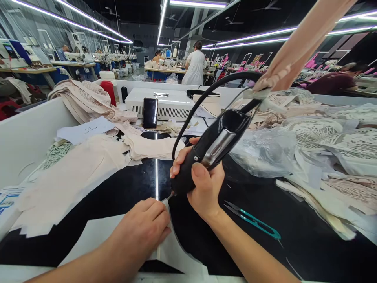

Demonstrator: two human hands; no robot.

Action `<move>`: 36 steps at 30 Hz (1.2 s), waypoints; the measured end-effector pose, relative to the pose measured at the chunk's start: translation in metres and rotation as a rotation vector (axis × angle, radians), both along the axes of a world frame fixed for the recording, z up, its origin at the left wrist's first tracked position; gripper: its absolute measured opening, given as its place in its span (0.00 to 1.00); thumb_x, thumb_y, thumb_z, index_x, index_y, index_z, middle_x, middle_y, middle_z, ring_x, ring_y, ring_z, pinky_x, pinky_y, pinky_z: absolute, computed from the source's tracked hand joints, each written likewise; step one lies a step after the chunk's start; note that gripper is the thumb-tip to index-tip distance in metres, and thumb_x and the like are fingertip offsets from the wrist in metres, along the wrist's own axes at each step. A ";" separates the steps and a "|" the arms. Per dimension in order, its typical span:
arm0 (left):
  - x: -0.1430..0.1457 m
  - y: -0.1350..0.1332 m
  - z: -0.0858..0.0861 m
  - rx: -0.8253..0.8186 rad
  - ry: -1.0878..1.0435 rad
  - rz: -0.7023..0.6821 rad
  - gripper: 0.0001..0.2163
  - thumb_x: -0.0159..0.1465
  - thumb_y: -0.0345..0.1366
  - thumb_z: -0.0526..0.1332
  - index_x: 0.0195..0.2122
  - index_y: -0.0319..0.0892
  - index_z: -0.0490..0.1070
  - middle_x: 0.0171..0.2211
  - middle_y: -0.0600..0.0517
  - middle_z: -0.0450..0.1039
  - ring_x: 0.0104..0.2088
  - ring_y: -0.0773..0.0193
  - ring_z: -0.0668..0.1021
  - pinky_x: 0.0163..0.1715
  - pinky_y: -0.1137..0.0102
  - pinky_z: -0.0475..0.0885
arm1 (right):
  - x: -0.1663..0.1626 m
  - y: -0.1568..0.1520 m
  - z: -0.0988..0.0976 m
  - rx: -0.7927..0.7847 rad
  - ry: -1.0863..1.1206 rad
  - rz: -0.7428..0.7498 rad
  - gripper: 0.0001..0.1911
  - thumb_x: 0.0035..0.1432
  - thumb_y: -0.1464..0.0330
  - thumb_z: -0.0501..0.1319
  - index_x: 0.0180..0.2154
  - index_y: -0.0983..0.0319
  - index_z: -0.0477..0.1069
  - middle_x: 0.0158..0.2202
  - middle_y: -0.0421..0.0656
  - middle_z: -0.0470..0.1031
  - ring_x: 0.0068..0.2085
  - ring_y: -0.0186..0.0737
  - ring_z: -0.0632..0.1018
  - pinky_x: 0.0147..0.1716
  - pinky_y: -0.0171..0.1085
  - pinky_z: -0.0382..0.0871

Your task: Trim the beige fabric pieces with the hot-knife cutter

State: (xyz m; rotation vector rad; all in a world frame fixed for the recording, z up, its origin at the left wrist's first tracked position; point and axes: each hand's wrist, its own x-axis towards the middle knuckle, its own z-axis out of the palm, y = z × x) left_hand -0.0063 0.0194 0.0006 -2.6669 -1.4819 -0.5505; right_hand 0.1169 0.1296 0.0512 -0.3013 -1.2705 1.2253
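Note:
My right hand (206, 188) is wrapped round a black corded hand tool (216, 143) with a silver metal lever on its side. The tool tilts down to the left, and its narrow tip meets the upper corner of a white fabric piece (179, 251) or comes very close to it. With curled fingers, my left hand (147, 224) grips that fabric near the same corner and partly covers it. A pair of teal thread snips (256, 222) lies to the right of my right forearm.
A peach cloth strip (306, 43) suspends the tool from above. Pale fabric pieces (73, 173) lie left, lace pieces (321, 133) and a clear plastic bag (262, 153) right. Behind stand a phone (150, 113) and a white vented box (173, 104). A person in white (196, 65) is farther off.

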 end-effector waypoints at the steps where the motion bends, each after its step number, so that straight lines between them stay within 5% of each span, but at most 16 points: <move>1: 0.000 -0.001 -0.001 0.020 0.016 -0.002 0.07 0.69 0.25 0.61 0.34 0.42 0.69 0.33 0.52 0.73 0.33 0.58 0.76 0.33 0.63 0.75 | 0.000 0.000 0.000 -0.002 -0.002 0.000 0.25 0.58 0.54 0.70 0.51 0.55 0.66 0.30 0.35 0.75 0.24 0.35 0.74 0.24 0.37 0.72; 9: 0.004 -0.006 -0.010 0.189 -0.008 0.017 0.12 0.73 0.23 0.50 0.40 0.41 0.71 0.49 0.45 0.79 0.50 0.57 0.81 0.50 0.63 0.77 | 0.001 0.001 0.001 0.032 0.019 0.009 0.22 0.58 0.55 0.71 0.48 0.56 0.68 0.31 0.35 0.75 0.24 0.33 0.74 0.23 0.35 0.72; 16: 0.003 -0.010 -0.026 0.109 0.001 0.018 0.12 0.70 0.22 0.52 0.48 0.41 0.70 0.54 0.44 0.79 0.56 0.55 0.79 0.52 0.61 0.77 | 0.000 0.001 0.001 0.017 0.008 -0.010 0.23 0.57 0.54 0.71 0.48 0.55 0.67 0.30 0.34 0.75 0.24 0.34 0.74 0.23 0.35 0.72; 36: 0.000 -0.011 -0.029 0.185 0.049 -0.007 0.12 0.71 0.24 0.53 0.52 0.36 0.70 0.53 0.41 0.79 0.54 0.54 0.81 0.48 0.64 0.79 | 0.002 0.001 0.004 0.020 0.014 -0.032 0.22 0.58 0.55 0.71 0.48 0.55 0.67 0.30 0.35 0.75 0.24 0.34 0.74 0.22 0.35 0.73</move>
